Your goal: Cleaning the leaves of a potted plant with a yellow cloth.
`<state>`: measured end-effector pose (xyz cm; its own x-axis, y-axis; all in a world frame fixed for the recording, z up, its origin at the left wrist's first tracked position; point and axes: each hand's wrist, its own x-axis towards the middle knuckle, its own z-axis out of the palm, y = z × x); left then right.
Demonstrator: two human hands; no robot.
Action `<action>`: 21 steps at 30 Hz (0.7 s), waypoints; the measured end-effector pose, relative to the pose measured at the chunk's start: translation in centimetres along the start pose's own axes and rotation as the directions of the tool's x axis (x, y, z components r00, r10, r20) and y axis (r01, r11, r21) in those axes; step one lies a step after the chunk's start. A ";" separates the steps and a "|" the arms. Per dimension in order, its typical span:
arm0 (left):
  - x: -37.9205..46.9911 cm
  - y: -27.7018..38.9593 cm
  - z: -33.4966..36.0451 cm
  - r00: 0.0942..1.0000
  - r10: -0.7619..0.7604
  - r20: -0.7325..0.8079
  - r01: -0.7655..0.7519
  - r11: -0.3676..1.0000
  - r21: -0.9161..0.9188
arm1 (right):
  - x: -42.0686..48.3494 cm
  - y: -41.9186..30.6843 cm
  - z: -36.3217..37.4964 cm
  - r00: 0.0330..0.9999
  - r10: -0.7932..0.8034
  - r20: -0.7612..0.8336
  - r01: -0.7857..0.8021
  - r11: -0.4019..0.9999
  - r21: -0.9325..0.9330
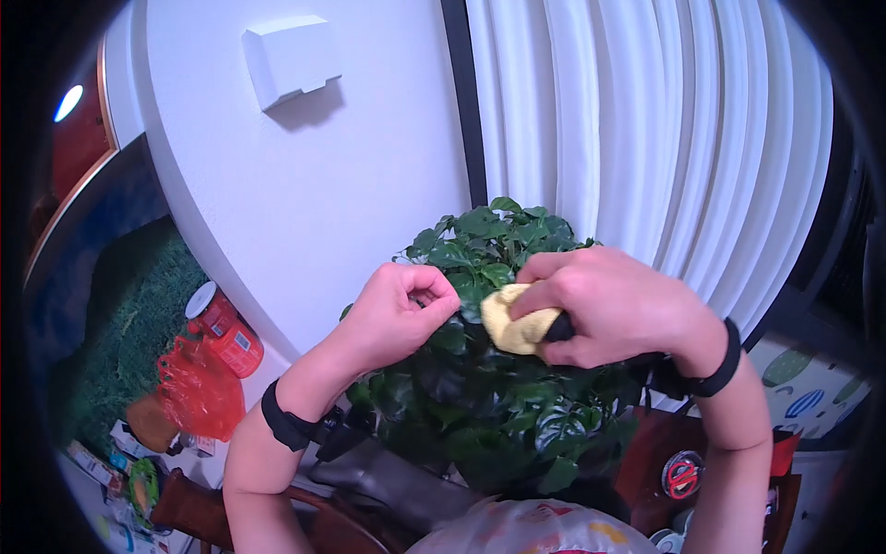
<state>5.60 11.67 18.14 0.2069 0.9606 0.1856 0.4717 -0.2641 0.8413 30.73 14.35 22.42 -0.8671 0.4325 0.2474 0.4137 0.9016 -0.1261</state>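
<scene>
A leafy green plant [498, 415] with glossy leaves stands right before me. My right hand [588, 308] grips a bunched yellow cloth [512, 322] against the upper foliage; a small dark patch shows between the cloth and my fingers. To the left of the cloth, my left hand [405, 315] has its thumb and forefinger tips pinched together beside the leaves. Whether a leaf edge is caught between them, I cannot tell. A black band circles each wrist. The plant's pot is hidden by the foliage.
Behind the plant are a white wall [311, 194] and white pleated curtains [574, 104]. A white box [297, 62] is mounted on the wall. At left lie a red plastic bag [201, 395] and red containers [235, 346]. Red-handled scissors [682, 478] rest on brown furniture [640, 450] at right.
</scene>
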 end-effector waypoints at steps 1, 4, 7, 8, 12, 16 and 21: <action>-0.1 -0.3 -0.2 1.000 0.011 0.001 -0.011 1.000 -0.024 | -0.4 0.1 -0.5 0.993 0.049 0.111 -0.043 0.998 -0.049; 0.1 -1.0 -1.4 0.999 0.008 -0.034 -0.009 0.999 -0.047 | -1.4 0.3 -1.6 0.981 0.081 0.176 -0.073 0.996 -0.055; 1.4 -1.9 -2.6 0.995 0.017 -0.099 -0.023 0.998 -0.056 | -1.9 0.4 -2.9 0.970 0.091 0.225 -0.083 0.996 -0.043; 1.8 -1.9 -2.7 0.983 0.030 -0.181 -0.032 0.999 -0.008 | -1.8 0.6 -3.3 0.968 0.120 0.221 -0.119 0.993 -0.016; 3.4 -1.9 -2.9 0.970 -0.040 -0.241 0.049 0.998 0.032 | -0.8 1.7 -3.5 0.992 0.037 -0.118 -0.031 0.998 0.053; 4.3 -1.5 -3.2 0.989 -0.051 -0.140 0.048 0.999 -0.021 | 0.6 2.0 -2.5 0.941 -0.056 -0.335 0.067 0.998 0.021; 4.2 -0.4 -2.7 0.992 0.114 -0.051 -0.118 0.990 -0.074 | 3.8 0.4 -0.7 0.913 -0.185 -0.363 0.223 0.973 0.065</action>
<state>3.97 16.01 19.91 0.2153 0.9274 0.3060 0.3792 -0.3681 0.8489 27.75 16.38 23.96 -0.7676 0.2309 0.5978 0.1915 0.9729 -0.1297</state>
